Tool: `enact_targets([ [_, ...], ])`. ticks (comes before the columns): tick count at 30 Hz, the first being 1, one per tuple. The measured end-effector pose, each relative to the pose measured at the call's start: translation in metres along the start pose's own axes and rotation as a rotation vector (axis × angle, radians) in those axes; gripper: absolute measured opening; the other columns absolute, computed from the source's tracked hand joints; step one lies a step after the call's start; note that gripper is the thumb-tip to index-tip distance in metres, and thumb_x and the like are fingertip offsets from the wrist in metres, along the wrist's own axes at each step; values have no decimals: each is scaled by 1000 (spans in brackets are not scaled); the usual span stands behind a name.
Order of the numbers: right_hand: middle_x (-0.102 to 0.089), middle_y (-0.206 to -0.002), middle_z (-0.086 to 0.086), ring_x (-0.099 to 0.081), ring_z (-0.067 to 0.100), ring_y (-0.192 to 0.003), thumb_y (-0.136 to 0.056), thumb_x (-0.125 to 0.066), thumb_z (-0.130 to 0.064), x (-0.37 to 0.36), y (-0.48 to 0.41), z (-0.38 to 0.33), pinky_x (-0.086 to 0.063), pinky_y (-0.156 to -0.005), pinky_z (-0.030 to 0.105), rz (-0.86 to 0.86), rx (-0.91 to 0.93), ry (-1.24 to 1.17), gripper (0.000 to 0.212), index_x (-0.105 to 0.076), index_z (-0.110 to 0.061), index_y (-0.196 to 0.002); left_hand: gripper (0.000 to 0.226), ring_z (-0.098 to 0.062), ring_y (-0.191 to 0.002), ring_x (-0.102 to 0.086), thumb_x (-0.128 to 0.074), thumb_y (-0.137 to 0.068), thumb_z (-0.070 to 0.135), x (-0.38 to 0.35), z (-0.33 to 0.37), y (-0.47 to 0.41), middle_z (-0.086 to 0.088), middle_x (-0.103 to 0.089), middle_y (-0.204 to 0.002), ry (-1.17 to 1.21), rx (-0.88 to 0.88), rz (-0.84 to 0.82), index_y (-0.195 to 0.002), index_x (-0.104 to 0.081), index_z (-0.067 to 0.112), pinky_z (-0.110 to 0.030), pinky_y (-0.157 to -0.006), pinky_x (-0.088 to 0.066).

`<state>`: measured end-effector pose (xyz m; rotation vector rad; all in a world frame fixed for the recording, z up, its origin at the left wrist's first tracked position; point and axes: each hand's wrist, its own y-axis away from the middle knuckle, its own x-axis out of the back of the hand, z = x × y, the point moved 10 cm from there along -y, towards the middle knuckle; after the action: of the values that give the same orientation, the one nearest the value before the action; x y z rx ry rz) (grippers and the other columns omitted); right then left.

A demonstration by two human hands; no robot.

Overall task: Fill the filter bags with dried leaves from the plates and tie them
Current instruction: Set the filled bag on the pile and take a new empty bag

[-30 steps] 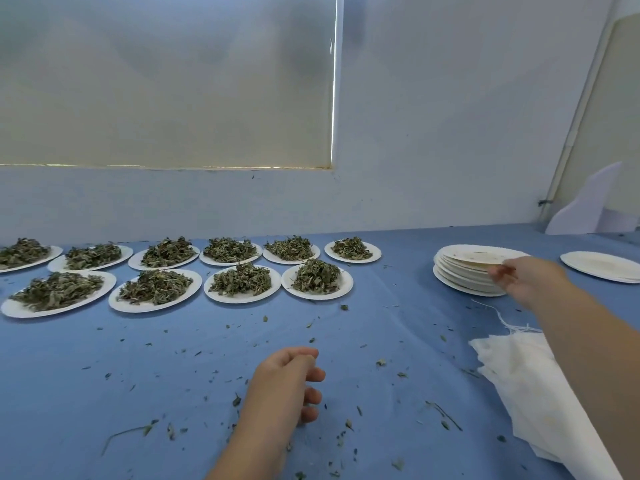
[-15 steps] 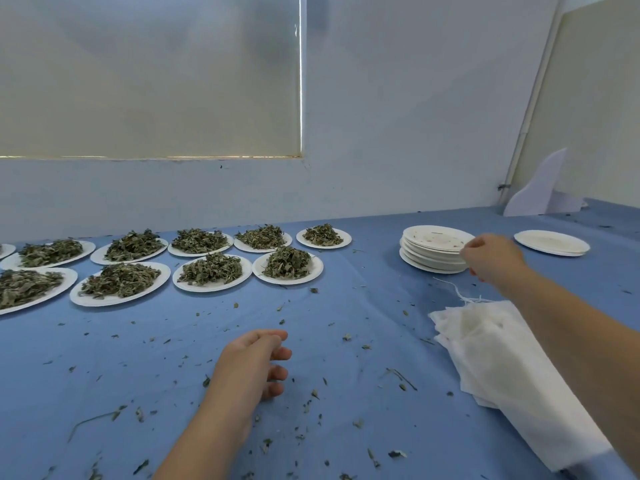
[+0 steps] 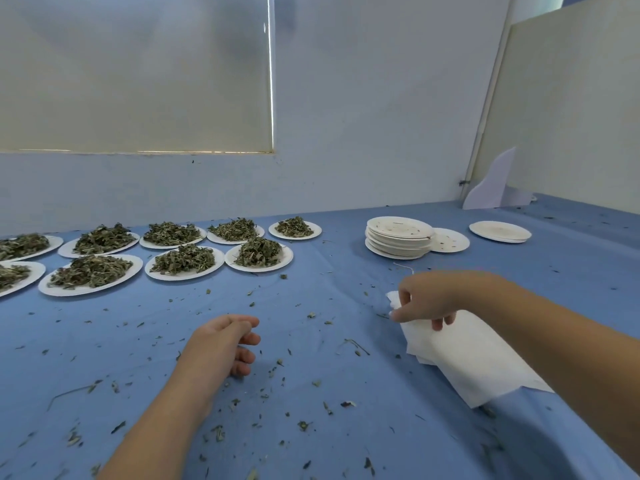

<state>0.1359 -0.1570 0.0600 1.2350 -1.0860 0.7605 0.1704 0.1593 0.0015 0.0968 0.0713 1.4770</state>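
A pile of white filter bags (image 3: 464, 358) lies flat on the blue table at the right, with a thin string trailing from its far end. My right hand (image 3: 427, 299) is over the pile's far end, thumb and fingers pinching the edge of the top bag. My left hand (image 3: 221, 344) rests on the table at the centre with fingers loosely curled, holding nothing. Several white plates heaped with dried leaves (image 3: 258, 254) stand in two rows at the far left.
A stack of empty white plates (image 3: 398, 239) stands at the back right, with a single plate (image 3: 450, 240) beside it and another (image 3: 499, 231) further right. Leaf crumbs are scattered over the blue tablecloth (image 3: 311, 341). A wall runs behind the table.
My right hand has come back from the stack of empty plates and down onto the filter bags, taking hold of the top bag's edge. The view has turned right. My left hand stays put.
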Motion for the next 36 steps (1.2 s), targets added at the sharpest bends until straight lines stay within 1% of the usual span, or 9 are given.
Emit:
enact_targets([
  [5,-54,-86,1,-58,17,-37,-82,-58,-47,-25,1,2,-43,-39,19,54,-70,-5,36,-39,-20,-98,19,-18,-52,-53,-49,-96,10,-3,1,6,-10,-64,-77,-23,-18,-5,-96,-68,11,-30,-45,-43],
  [10,-49,-80,1,-52,17,-62,-90,-48,-24,-22,-4,3,-38,-46,27,137,-58,38,11,-38,-18,-90,19,-17,-51,-54,-49,-97,12,-4,2,9,-9,-65,-75,-25,-27,-14,-96,-68,12,-30,-46,-43],
  [15,-54,-89,4,-59,19,-58,-90,-43,-16,-5,0,-2,-47,-45,26,159,-8,-118,16,-45,-18,-105,19,-16,-50,-53,-50,-97,13,-4,1,8,-8,-65,-74,-17,-21,-16,-96,-69,12,-30,-45,-44],
  [20,-59,-76,-9,-57,4,-51,-83,-53,-14,22,14,-31,-43,-48,16,213,227,-376,21,-51,-29,-97,22,-14,-46,-51,-50,-96,12,1,12,14,-2,-64,-69,-5,-105,63,-91,-70,17,-30,-44,-42],
  [24,-62,-70,-12,-53,14,-61,-83,-57,-10,38,37,-70,-44,-63,27,174,439,-559,30,-54,-30,-105,23,-7,-49,-51,-50,-95,12,7,42,33,0,-62,-73,-20,-299,194,-88,-69,24,-22,-46,-46],
  [27,-63,-78,-1,-53,14,-68,-83,-56,-1,46,55,-102,-45,-66,30,125,560,-629,41,-55,-31,-112,20,-1,-63,-57,-53,-94,19,12,65,51,7,-65,-82,-7,-429,263,-89,-66,33,-22,-59,-49],
  [30,-63,-81,6,-54,14,-71,-82,-56,3,52,70,-131,-46,-68,27,97,655,-649,47,-58,-34,-112,15,7,-83,-56,-53,-93,31,13,84,69,18,-62,-95,-105,-552,274,-97,-64,40,-10,-62,-45],
  [33,-65,-87,13,-55,13,-72,-82,-59,2,60,82,-158,-46,-68,25,82,743,-668,46,-60,-34,-112,29,9,-94,-56,-48,-86,63,9,86,66,24,-59,-108,-206,-513,101,-108,-60,48,-13,-68,-45],
  [36,-68,-82,6,-56,9,-67,-82,-61,1,67,84,-186,-45,-60,17,108,812,-703,42,-63,-31,-110,58,-8,-92,-65,-41,-69,87,4,70,57,18,-66,-104,-212,-321,-180,-106,-63,48,-29,-77,-54],
])
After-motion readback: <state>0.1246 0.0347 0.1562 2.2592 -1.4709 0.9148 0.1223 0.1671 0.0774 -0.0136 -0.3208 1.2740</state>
